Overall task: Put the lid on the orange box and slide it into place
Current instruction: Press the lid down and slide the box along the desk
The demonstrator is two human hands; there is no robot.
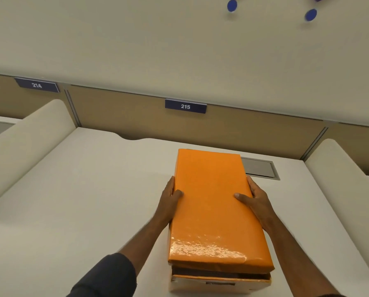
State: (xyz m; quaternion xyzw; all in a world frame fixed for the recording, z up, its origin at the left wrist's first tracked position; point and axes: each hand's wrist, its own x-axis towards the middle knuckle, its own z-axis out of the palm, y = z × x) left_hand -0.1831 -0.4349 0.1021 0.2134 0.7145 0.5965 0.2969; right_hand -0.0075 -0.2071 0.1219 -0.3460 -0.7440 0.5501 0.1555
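A glossy orange lid (213, 202) lies on top of the orange box (221, 282), which stands lengthwise on the white desk (82, 200). At the near end a dark gap shows between lid and box, so the lid sits raised there. My left hand (170, 200) grips the lid's left long edge, thumb on top. My right hand (256, 199) grips the right long edge the same way. Most of the box is hidden under the lid.
A tan partition with number plates 214 (37, 85) and 215 (185, 106) runs along the back of the desk. A grey cable hatch (259, 168) sits just behind the box on the right. White curved dividers (27, 136) flank the desk on both sides.
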